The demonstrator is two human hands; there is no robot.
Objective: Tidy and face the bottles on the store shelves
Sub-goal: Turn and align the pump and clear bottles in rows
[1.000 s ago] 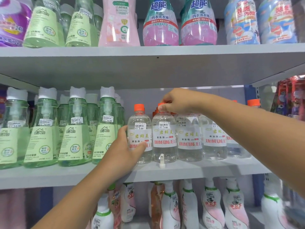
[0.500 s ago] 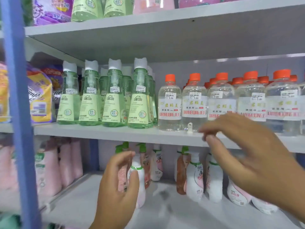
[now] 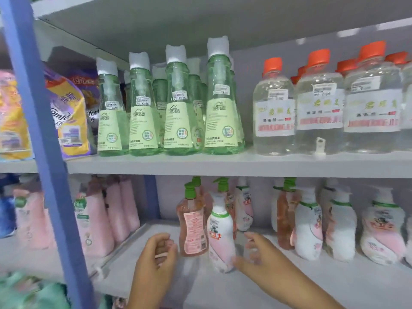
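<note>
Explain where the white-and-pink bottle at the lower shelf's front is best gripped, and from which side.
Grip the white-and-pink bottle around its narrow waist, probably from the right: the right hand is already beside it with fingers open, while the orange bottle crowds its left. It leans slightly, so a wrap should beat a pinch at the cap.

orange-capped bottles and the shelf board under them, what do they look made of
Orange-capped bottles: seemingly clear glossy plastic, since the clear liquid shows through, with opaque caps and paper-like white labels. Shelf board: smooth matte grey, possibly painted metal; the look leaves it open.
</note>
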